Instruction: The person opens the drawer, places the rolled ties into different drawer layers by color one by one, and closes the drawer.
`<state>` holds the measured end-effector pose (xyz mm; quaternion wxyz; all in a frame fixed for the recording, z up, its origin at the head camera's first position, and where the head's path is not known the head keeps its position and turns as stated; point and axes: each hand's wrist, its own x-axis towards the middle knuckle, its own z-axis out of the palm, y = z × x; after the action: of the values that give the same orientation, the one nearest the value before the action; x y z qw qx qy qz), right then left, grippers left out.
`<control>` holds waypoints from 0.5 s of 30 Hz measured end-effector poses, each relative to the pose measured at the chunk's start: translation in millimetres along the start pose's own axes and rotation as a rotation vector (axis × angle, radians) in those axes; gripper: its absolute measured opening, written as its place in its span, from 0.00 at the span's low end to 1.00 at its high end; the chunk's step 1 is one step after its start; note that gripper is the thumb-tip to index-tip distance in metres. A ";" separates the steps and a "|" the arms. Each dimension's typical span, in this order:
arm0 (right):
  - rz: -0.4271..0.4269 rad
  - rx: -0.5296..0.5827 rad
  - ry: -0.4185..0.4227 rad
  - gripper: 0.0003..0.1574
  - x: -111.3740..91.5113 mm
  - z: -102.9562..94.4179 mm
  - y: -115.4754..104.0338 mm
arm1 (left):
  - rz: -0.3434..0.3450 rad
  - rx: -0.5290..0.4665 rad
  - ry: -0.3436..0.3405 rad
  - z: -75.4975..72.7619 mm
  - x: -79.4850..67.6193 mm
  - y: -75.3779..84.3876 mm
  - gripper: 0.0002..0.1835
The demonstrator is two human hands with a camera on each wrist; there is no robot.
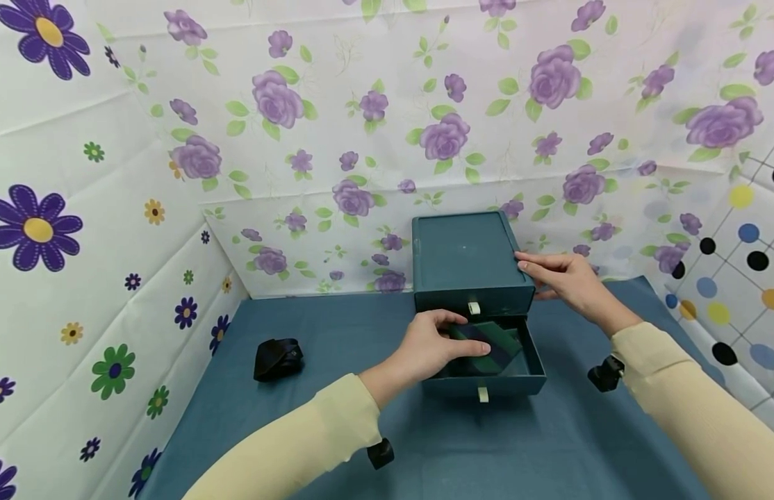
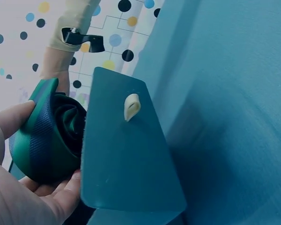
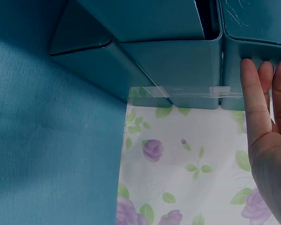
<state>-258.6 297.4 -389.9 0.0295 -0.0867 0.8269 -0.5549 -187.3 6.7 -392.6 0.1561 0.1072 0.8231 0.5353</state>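
My left hand point(image 1: 424, 347) holds a rolled green and navy striped necktie point(image 1: 496, 347) between thumb and fingers. The tie is at the pulled-out lower drawer point(image 1: 533, 357) of a small blue-green drawer box point(image 1: 465, 253). In the left wrist view, the rolled necktie point(image 2: 41, 136) shows its coiled end just behind the drawer front point(image 2: 126, 159), with fingers beneath it. With fairly straight fingers, my right hand point(image 1: 565, 281) touches the right side of the box near its top. The right wrist view shows those fingertips point(image 3: 248, 68) against the side wall.
A black rolled bundle point(image 1: 278, 359), apparently cloth, lies on the blue tablecloth point(image 1: 337, 319) to the left. The upper drawer point(image 1: 474, 302) is closed and has a cream pull loop. Flowered sheeting point(image 1: 362, 139) stands behind the box, and dotted sheeting point(image 1: 737, 278) borders the right.
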 end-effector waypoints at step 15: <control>-0.006 0.013 -0.005 0.29 0.1 0.5 0.1 | -0.137 -0.034 0.015 19.0 12.1 -8.1 0.33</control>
<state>-258.7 297.0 -390.2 0.0307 -0.0905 0.8229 -0.5601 -191.6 23.7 -408.9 0.1882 0.0442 0.8205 0.5380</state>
